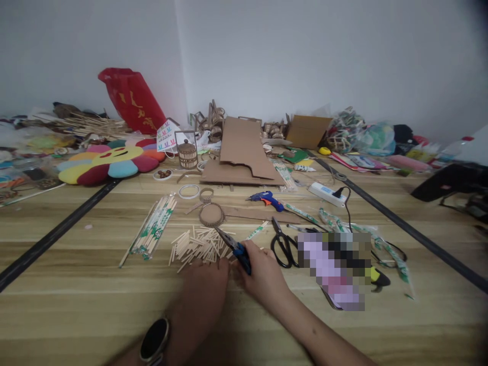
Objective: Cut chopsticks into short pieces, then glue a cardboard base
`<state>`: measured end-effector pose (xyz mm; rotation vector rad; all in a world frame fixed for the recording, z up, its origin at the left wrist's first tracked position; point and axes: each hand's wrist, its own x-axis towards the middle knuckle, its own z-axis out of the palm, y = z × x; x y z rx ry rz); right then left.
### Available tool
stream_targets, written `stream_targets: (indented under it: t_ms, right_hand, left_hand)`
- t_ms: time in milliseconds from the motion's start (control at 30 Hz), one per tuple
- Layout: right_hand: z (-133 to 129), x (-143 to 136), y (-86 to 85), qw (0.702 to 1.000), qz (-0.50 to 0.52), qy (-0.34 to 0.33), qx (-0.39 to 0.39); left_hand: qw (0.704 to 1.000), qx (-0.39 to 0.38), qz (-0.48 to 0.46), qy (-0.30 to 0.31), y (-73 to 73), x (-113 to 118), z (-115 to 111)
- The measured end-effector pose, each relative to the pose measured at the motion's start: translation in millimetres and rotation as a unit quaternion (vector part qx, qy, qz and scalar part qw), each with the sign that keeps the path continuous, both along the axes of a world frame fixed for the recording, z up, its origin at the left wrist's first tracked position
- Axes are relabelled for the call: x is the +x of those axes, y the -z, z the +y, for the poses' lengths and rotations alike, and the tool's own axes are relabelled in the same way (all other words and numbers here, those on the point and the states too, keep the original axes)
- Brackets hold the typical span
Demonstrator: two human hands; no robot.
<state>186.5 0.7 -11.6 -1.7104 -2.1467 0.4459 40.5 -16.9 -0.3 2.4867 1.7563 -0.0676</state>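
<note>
My right hand (265, 272) is closed around the blue handles of long-nose pliers (238, 249), whose jaws point up and left over the cut sticks. My left hand (208, 282), with a watch (154, 340) on its wrist, is at the near edge of a loose heap of short wooden sticks (202, 244). Its fingers are curled downward and partly blurred; what lies in them is hidden. The two hands are close together. Beyond the heap lies a round coiled cardboard ring (211, 215), and right of my right hand are black scissors (282, 244).
Wrapped chopsticks (154, 226) lie left of the heap. Behind are a blue glue gun (267, 199), a white power strip (327, 194) and cardboard sheets (244, 147). A flower cushion (112, 160) and a small lidded basket (187, 154) stand at back left. Right is a pixelated area.
</note>
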Motion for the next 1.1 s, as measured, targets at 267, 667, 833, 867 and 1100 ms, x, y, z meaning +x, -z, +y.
stream_targets:
  t_ms: [267, 667, 833, 867, 1100]
  right_hand:
    - [5.6, 7.6, 1.5, 0.997, 0.066, -0.027, 0.002]
    - [8.8, 22.0, -5.2, 0.963, 0.22, -0.151, -0.027]
    - [5.7, 15.5, -0.5, 0.966, 0.224, -0.125, -0.029]
    - [5.5, 15.1, -1.3, 0.965, 0.229, -0.123, -0.033]
    - [1.4, 11.2, -5.8, 0.956, 0.254, -0.146, -0.032]
  left_hand:
    - [0.998, -0.044, -0.033, -0.024, 1.1, -8.3, 10.5]
    - [0.779, -0.309, -0.543, -0.057, 11.5, -18.1, 23.6]
    - [0.747, -0.338, -0.566, -0.087, 17.5, -15.0, 21.2]
    - [0.743, -0.341, -0.57, -0.084, 18.8, -15.4, 20.9]
    - [0.713, -0.37, -0.594, -0.051, 23.4, -13.9, 18.2]
